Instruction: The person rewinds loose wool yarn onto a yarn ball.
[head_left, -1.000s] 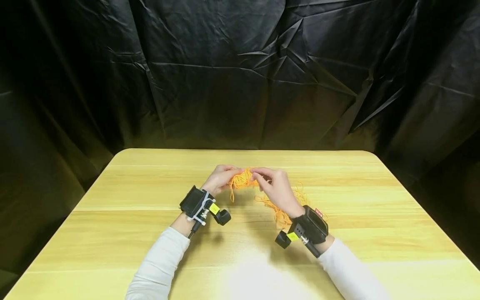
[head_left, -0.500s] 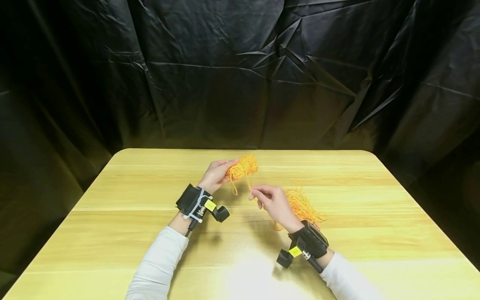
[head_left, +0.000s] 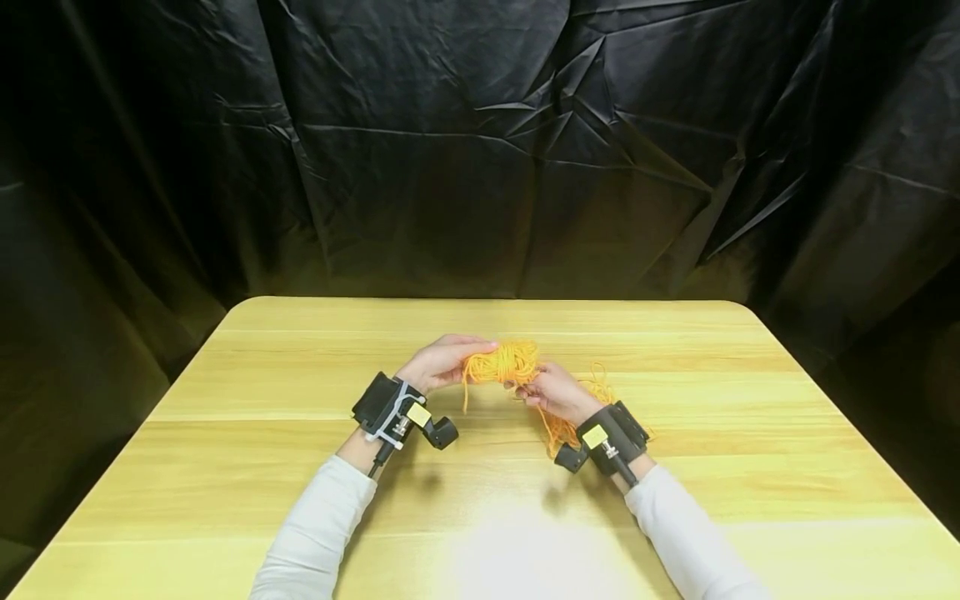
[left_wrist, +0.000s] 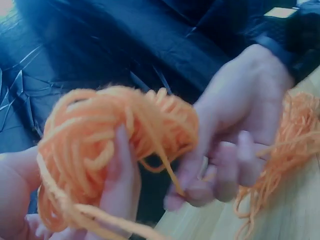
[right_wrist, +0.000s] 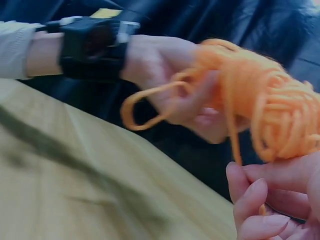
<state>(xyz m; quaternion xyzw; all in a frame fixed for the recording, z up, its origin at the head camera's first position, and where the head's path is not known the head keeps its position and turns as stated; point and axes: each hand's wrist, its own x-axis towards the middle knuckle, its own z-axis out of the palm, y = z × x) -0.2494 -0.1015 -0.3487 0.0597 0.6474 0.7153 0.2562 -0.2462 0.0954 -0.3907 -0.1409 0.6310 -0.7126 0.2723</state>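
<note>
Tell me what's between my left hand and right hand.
The wound orange yarn bundle; the head view shows it between your left hand and right hand.

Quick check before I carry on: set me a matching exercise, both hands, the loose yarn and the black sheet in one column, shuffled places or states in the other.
1. left hand
2. right hand
3. loose yarn
4. black sheet

A. lies on the table
B. pinches a strand
C. hangs beyond the table
D. grips the wound bundle

Pairs: 1-D, 2-B, 3-A, 4-C
</note>
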